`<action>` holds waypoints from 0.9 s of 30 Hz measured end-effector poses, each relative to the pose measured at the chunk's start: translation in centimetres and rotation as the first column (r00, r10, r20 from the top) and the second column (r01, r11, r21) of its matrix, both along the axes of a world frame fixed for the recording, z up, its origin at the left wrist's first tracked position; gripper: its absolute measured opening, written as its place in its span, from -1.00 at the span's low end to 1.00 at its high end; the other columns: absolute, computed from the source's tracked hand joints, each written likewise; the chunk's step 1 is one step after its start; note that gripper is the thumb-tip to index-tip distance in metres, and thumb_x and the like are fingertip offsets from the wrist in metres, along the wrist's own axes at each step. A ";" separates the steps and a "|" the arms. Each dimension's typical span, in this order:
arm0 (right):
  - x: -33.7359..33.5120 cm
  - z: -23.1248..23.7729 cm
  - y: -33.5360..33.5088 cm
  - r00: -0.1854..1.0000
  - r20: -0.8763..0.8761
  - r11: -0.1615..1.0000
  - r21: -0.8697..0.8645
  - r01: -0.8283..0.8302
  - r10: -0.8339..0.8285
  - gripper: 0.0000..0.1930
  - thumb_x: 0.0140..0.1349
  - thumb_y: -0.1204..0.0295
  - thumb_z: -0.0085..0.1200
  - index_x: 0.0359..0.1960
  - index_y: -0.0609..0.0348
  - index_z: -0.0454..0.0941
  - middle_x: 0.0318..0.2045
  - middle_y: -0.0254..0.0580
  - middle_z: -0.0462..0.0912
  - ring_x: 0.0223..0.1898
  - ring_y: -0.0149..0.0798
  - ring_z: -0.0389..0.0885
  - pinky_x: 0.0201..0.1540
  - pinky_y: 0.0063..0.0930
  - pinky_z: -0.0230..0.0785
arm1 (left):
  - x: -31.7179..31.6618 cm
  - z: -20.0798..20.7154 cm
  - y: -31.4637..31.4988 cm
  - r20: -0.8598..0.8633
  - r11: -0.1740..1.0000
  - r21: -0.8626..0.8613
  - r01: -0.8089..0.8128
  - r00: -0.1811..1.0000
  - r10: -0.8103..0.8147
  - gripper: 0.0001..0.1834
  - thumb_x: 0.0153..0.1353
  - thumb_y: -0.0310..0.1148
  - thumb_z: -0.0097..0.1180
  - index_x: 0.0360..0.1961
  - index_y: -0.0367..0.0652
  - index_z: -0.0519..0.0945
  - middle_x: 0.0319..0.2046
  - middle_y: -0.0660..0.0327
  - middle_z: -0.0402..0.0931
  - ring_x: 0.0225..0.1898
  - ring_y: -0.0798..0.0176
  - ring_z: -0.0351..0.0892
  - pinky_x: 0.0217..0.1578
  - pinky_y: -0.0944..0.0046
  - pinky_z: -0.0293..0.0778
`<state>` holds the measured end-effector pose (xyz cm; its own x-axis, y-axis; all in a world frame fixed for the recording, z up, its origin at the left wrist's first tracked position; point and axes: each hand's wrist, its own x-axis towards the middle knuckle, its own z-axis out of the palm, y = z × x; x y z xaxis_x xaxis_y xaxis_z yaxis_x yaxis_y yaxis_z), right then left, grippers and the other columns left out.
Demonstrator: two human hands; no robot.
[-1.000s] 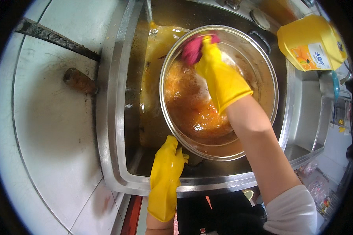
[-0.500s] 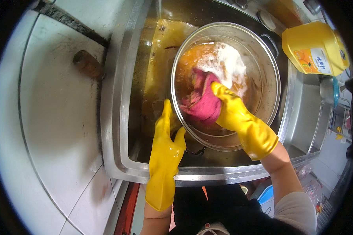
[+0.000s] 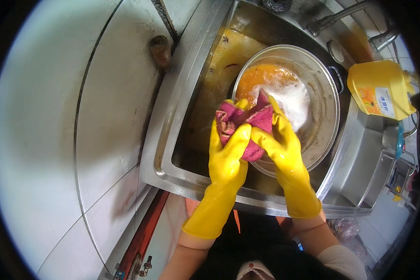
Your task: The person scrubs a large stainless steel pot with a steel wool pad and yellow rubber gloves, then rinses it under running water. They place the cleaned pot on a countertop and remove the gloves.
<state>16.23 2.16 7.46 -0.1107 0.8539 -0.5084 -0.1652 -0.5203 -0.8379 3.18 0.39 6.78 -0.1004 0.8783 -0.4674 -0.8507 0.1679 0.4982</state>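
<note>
A crumpled magenta cloth (image 3: 251,122) is held between my two hands, above the near left rim of a large metal pot. My left hand (image 3: 229,151), in a yellow rubber glove, grips the cloth's left side with the thumb on top. On its right side, my gloved right hand (image 3: 281,139) closes on the same cloth. Below them the pot (image 3: 325,100) stands in the sink, holding orange-brown liquid (image 3: 266,77) with white foam (image 3: 294,105) on its right part. The fingers behind the cloth are partly hidden.
Cloudy yellowish water with dark bits lies in the steel sink (image 3: 165,156) left of the pot. A yellow jug (image 3: 378,88) stands on the right rim. Farther back are a faucet (image 3: 333,19) and a dark scouring pad (image 3: 276,4). White tiled wall (image 3: 109,93) borders the left.
My left hand has come up from beside the pot and taken hold of the cloth. My right hand has drawn the cloth out of the pot's middle toward me. The view has shifted.
</note>
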 end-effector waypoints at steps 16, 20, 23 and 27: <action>0.6 -4.3 0.6 0.911 0.000 0.901 0.143 0.409 -0.413 -0.48 0.45 0.57 0.15 0.43 0.20 0.44 0.14 -0.13 0.69 0.06 -0.30 0.66 0.21 -0.45 0.46 | 6.1 -6.8 1.0 -0.111 0.924 -0.319 0.211 0.960 -0.258 -0.62 0.50 -0.11 0.24 0.16 -0.12 0.60 -0.13 0.23 0.67 -0.20 0.30 0.67 -0.20 0.30 0.59; 1.0 -6.4 1.0 0.825 -0.189 0.842 -0.219 0.493 -0.533 -0.70 0.56 0.31 0.00 0.19 0.15 0.56 -0.08 -0.13 0.69 -0.14 -0.23 0.62 -0.04 -0.39 0.53 | 5.5 -6.5 0.8 -0.031 0.878 -0.335 0.342 0.927 -0.373 -0.72 0.38 -0.19 0.35 0.00 -0.07 0.70 -0.30 0.22 0.70 -0.36 0.26 0.68 -0.37 0.27 0.57; 0.7 -5.8 2.1 0.902 -0.257 0.874 -0.438 0.211 -0.347 -0.69 0.55 0.23 0.02 0.08 0.19 0.63 -0.11 -0.12 0.71 -0.12 -0.17 0.64 -0.01 -0.34 0.53 | 4.1 -5.9 0.2 -0.778 0.891 -0.396 0.221 0.435 -0.454 -0.66 0.35 -0.11 0.38 -0.01 -0.11 0.72 -0.31 0.22 0.71 -0.31 0.21 0.70 -0.27 0.26 0.57; -0.4 -3.4 6.8 0.975 -0.162 0.950 -0.247 -0.190 0.153 -0.47 0.40 0.23 0.32 0.33 0.20 0.55 0.11 -0.18 0.71 0.15 -0.25 0.64 0.25 -0.37 0.45 | -0.3 -3.7 0.4 -0.593 0.951 -0.309 0.024 0.777 -0.212 -0.68 0.33 -0.21 0.40 -0.03 -0.21 0.72 -0.32 0.20 0.72 -0.29 0.22 0.69 -0.14 0.23 0.58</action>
<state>15.83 8.99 4.03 -0.3295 0.6564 -0.6787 -0.1595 -0.7472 -0.6452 2.89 0.77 3.11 -0.3511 0.7507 -0.5596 -0.3435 0.4527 0.8228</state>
